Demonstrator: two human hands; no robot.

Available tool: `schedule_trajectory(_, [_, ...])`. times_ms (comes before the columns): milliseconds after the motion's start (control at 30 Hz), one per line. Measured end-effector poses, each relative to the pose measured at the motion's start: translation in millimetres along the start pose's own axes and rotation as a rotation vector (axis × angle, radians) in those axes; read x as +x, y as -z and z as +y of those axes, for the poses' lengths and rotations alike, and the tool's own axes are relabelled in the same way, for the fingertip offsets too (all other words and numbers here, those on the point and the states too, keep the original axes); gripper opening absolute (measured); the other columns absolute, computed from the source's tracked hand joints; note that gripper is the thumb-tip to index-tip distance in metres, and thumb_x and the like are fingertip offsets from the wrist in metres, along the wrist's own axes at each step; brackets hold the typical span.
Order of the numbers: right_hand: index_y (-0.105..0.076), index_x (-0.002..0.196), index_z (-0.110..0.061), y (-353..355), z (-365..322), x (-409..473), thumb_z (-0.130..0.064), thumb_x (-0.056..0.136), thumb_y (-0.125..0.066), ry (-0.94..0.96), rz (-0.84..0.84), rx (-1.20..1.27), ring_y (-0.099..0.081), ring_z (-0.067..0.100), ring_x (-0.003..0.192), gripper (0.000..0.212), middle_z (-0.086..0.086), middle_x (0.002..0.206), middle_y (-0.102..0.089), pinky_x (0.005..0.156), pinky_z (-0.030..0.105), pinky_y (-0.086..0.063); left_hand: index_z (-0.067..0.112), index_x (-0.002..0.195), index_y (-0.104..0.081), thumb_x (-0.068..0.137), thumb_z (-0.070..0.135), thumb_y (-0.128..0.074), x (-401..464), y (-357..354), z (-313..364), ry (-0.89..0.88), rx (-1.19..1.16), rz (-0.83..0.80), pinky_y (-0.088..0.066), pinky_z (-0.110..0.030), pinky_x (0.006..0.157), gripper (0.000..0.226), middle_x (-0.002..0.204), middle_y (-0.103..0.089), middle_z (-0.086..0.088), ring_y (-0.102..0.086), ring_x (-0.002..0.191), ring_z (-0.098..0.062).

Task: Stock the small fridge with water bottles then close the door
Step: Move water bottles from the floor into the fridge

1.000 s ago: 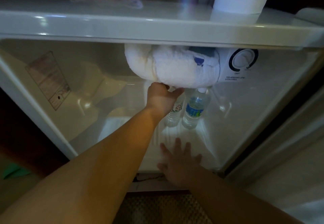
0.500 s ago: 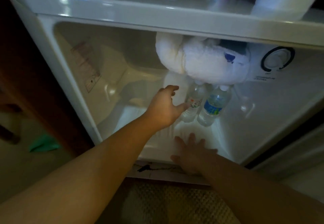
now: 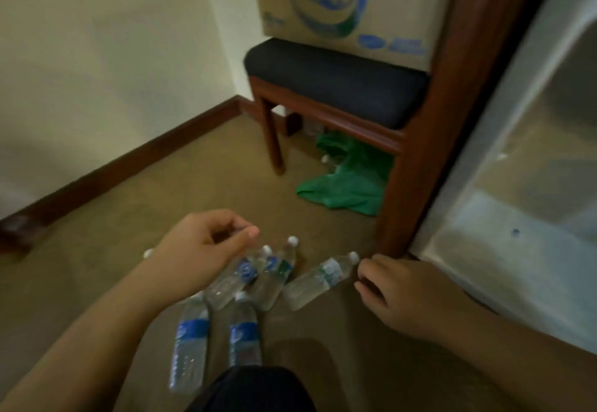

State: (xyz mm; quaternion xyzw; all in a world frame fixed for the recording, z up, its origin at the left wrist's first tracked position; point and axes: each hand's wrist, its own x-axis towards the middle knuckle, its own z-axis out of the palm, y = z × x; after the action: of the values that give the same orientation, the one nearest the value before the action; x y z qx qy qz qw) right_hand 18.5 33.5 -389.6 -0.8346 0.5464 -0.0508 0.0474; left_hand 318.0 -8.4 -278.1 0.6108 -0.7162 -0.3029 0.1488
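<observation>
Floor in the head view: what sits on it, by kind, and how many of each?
Water bottles: 5 (a further white cap shows farther left, its bottle hidden)
Chair: 1
Green cloth: 1
Total: 7

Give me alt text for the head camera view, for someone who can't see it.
Two bare hands reach down toward water bottles lying on a tan carpet, the left hand open above them and the right hand beside one. Behind stand a chair holding a box, a green cloth beneath, and the open fridge at right.
</observation>
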Motion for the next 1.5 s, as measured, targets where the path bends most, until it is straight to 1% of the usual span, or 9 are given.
schedule_trajectory(200, [-0.049, 0.112, -0.039, -27.6, -76.7, 80.6, -0.052, 0.1, -0.044, 0.059, -0.187, 0.222, -0.057, 0.005, 0.076, 0.018, -0.014, 0.096, -0.053, 0.065, 0.023, -0.046, 0.036, 0.1, -0.068, 0.094, 0.054, -0.061, -33.1, 6.4, -119.0, 0.309, 0.149, 0.021, -0.054, -0.027, 0.077, 0.02, 0.094, -0.072, 0.014, -0.068, 0.088, -0.002])
schedule_trajectory(400, [-0.056, 0.103, -0.033, -98.3, -153.1, 125.1, -0.054, 0.094, -0.055, -0.131, -0.515, 0.413, -0.061, 0.01, 0.083, 0.023, -0.006, 0.093, -0.064, 0.077, 0.035, -0.055, 0.022, 0.126, -0.062, 0.086, 0.061, -0.063, -30.0, -57.6, -217.8, 0.64, 0.14, -0.148, -0.055, -0.037, 0.094, 0.056, 0.121, -0.069, 0.001, -0.067, 0.106, -0.017])
schedule_trajectory(567, [-0.033, 0.151, -0.019, -183.0, -192.6, 154.7, -0.069, 0.083, -0.056, -0.338, -0.551, 0.361, -0.047, 0.034, 0.132, 0.087, 0.015, 0.151, -0.042, 0.104, 0.05, -0.045, 0.015, 0.143, -0.046, 0.062, 0.077, -0.065, -2.7, -117.8, -284.8, 0.79, 0.143, -0.128, -0.053, -0.038, 0.096, 0.103, 0.135, -0.06, -0.009, -0.061, 0.119, -0.027])
schedule_trajectory(667, [-0.013, 0.158, -0.015, -208.3, -200.4, 162.3, -0.062, 0.088, -0.056, -0.405, -0.494, 0.361, -0.046, 0.037, 0.135, 0.095, 0.017, 0.153, -0.042, 0.102, 0.048, -0.046, 0.015, 0.144, -0.043, 0.06, 0.083, -0.063, 10.1, -137.1, -299.3, 0.806, 0.142, -0.059, -0.054, -0.043, 0.095, 0.109, 0.134, -0.06, -0.009, -0.061, 0.118, -0.029])
schedule_trajectory(867, [-0.005, 0.158, -0.024, -229.0, -211.5, 159.5, -0.047, 0.09, -0.067, -0.442, -0.445, 0.434, -0.054, 0.033, 0.126, 0.094, 0.014, 0.145, -0.05, 0.096, 0.045, -0.052, 0.021, 0.134, -0.05, 0.063, 0.064, -0.057, 51.1, -168.9, -333.2, 0.736, 0.239, -0.08, -0.059, -0.041, 0.074, 0.083, 0.109, -0.065, -0.006, -0.067, 0.09, -0.027])
schedule_trajectory(1033, [-0.03, 0.144, -0.036, -206.5, -201.0, 140.8, -0.039, 0.08, -0.082, -0.496, -0.401, 0.731, -0.06, 0.022, 0.113, 0.082, -0.002, 0.134, -0.057, 0.083, 0.036, -0.053, 0.021, 0.102, -0.064, 0.07, 0.041, -0.068, 28.7, -138.6, -293.5, 0.814, 0.152, 0.049, -0.057, -0.034, 0.065, 0.038, 0.077, -0.065, 0.003, -0.063, 0.068, -0.018])
schedule_trajectory(1233, [-0.052, 0.129, -0.038, -118.8, -166.3, 93.6, -0.036, 0.08, -0.084, -0.344, -0.258, 0.813, -0.056, 0.003, 0.11, 0.058, -0.014, 0.123, -0.06, 0.089, 0.028, -0.053, 0.028, 0.115, -0.06, 0.07, 0.063, -0.079, 2.8, -83.1, -224.7, 0.46, 0.058, 0.292, -0.058, -0.033, 0.075, 0.059, 0.094, -0.065, 0.012, -0.066, 0.085, -0.012])
schedule_trajectory(1400, [-0.051, 0.127, -0.046, -17.1, -112.5, 52.5, -0.053, 0.073, -0.082, -0.27, -0.052, 0.778, -0.057, -0.002, 0.11, 0.063, -0.02, 0.119, -0.06, 0.09, 0.028, -0.054, 0.038, 0.12, -0.065, 0.071, 0.051, -0.088, 12.9, -34.1, -107.5, 0.088, -0.083, 0.306, -0.042, -0.011, 0.065, 0.056, 0.091, -0.066, 0.026, -0.062, 0.083, 0.009])
schedule_trajectory(1500, [-0.049, 0.12, -0.052, 33.7, -75.0, 15.1, -0.058, 0.069, -0.083, -0.382, 0.095, 0.727, -0.058, -0.005, 0.103, 0.061, -0.024, 0.114, -0.059, 0.083, 0.025, -0.056, 0.043, 0.122, -0.062, 0.068, 0.055, -0.087, 18.4, -20.6, -35.7, -0.118, -0.13, 0.236, -0.048, -0.012, 0.074, 0.061, 0.102, -0.07, 0.025, -0.065, 0.091, 0.009])
